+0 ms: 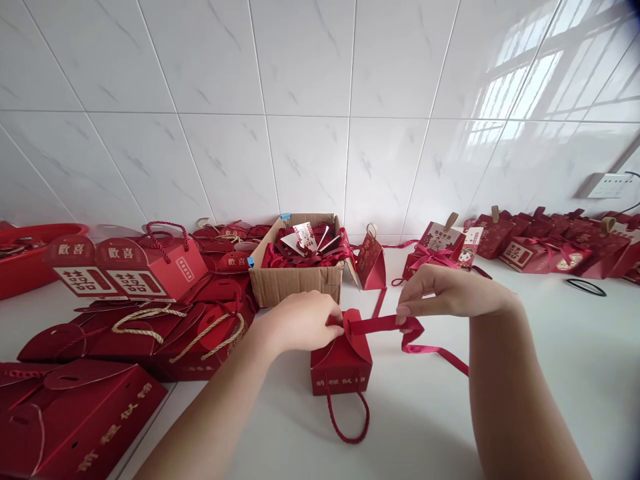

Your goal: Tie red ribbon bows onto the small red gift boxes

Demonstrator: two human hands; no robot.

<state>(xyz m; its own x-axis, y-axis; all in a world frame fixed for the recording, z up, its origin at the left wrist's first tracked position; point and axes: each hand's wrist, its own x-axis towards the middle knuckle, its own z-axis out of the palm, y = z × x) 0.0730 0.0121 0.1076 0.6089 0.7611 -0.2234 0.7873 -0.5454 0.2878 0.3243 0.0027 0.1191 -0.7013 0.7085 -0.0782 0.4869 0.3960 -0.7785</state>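
On the white tabletop (410,420), 1 small red box (343,363) sits between the 2 hands, with 1 rope handle (350,441) hanging in a loop toward the person. It lies right under the left hand (305,323), whose fingers curl over the lid's left side; whether they grip it I cannot tell. To the box's right, the right hand (453,290) pinches 1 red ribbon (375,325) narrowly between thumb and fingertips; the ribbon runs from the lid to that pinch, and its loose end trails toward the right forearm. Behind the small box stands 1 cardboard carton (295,287) of red pieces, with 1 triangular box (373,267) just to its right. Far left is 1 red basin (30,277); far right, 1 power strip (607,185).
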